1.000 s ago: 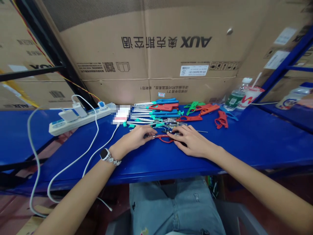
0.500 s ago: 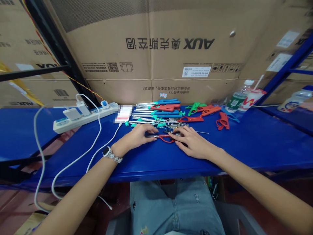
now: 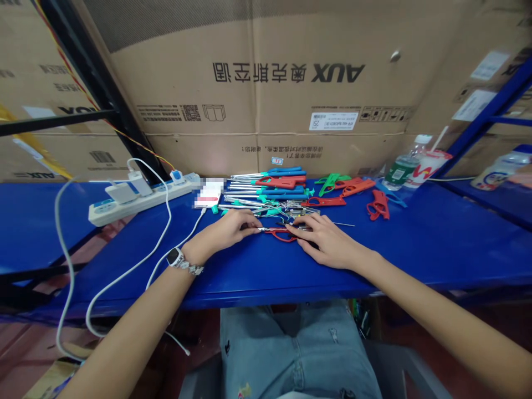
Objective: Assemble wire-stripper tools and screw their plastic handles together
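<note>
A red long-nosed lighter (image 3: 285, 237) lies on the blue table in front of me, its trigger loop towards me. My left hand (image 3: 233, 230) is closed in a pinch at the lighter's metal nozzle end; the fingers hide most of that part. From the other side, my right hand (image 3: 324, 238) holds the handle, with fingertips pressed on it and covering much of it. Just behind my hands lie thin wires and small metal parts (image 3: 299, 211). Further back, several lighters with blue handles (image 3: 286, 192) and silver tubes lie in a row, a red-handled one (image 3: 282, 182) among them.
Red handle shells (image 3: 378, 206) and a green one (image 3: 331, 183) lie to the right. Behind them stand a bottle (image 3: 401, 172) and a paper cup with a straw (image 3: 430, 166). On the left are a power strip (image 3: 145, 200), white cables (image 3: 166, 233) and a phone-like item (image 3: 210, 191).
My left hand has shifted slightly and its fingers have drawn closer together at the nozzle end. My right hand stays in place on the lighter.
</note>
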`<state>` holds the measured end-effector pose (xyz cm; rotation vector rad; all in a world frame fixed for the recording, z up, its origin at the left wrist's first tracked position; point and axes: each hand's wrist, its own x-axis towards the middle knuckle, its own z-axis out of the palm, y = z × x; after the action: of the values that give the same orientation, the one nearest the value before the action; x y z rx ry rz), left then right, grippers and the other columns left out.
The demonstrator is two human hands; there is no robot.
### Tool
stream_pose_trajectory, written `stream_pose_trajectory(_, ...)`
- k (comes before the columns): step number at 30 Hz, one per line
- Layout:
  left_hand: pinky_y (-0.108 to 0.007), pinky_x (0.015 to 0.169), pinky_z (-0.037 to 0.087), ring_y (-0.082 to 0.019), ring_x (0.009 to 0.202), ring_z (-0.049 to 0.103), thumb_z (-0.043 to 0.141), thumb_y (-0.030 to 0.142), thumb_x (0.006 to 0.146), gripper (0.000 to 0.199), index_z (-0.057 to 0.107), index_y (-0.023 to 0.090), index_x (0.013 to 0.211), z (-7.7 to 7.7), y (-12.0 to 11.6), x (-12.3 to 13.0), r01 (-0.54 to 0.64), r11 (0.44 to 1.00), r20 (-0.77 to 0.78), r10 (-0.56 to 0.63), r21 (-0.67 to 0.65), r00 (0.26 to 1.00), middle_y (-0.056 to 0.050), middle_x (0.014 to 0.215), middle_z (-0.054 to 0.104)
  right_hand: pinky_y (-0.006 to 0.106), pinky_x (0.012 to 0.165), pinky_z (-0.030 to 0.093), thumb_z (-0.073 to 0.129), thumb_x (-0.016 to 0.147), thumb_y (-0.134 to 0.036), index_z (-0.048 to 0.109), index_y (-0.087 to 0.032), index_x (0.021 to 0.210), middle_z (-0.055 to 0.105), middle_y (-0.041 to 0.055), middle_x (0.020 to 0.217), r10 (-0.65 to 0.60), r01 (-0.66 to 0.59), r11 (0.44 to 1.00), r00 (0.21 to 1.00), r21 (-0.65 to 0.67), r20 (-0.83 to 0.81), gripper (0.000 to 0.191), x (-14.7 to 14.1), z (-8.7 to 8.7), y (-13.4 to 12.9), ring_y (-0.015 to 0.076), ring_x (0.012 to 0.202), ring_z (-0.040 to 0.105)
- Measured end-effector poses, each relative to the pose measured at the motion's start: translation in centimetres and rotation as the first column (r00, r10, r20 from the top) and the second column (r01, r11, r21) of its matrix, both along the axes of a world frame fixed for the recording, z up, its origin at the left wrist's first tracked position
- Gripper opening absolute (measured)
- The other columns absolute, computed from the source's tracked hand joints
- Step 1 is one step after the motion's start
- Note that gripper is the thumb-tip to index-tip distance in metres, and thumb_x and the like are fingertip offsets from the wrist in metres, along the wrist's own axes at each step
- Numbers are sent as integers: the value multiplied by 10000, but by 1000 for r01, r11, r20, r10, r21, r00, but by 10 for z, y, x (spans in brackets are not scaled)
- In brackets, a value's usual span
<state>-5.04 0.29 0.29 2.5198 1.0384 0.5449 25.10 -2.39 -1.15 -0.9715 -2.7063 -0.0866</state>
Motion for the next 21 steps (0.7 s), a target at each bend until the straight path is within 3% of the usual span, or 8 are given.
stream_pose_trajectory(14,-297,749,519,-172,818,642,561,295,980,221,731,155,1001,-6,1,2,10,999,54,-8,-45,998,-78,940,709,526,974,476,424,1054,-306,558,-245,1484,600,143,1359,-1,1,1000,1000,14,4,454,1,-1,1,322,1226,522)
stream_pose_trajectory(17,-304,749,522,-171,816,640,553,270,989,239,719,172,1130,-9,0,3,16,1000,46,-15,-11,999,-77,976,708,529,986,469,423,1054,-310,562,-242,1480,598,140,1359,-2,2,1000,1000,20,13,453,1,-2,1,320,1219,521)
stream_pose_trajectory(21,-350,866,523,-197,946,657,511,241,1015,301,700,211,1248,-11,-1,5,41,998,-2,-41,40,999,-96,1147,672,531,993,465,414,1058,-309,566,-223,1477,601,145,1357,-1,1,1000,1000,19,21,454,0,-1,1,322,1222,519)
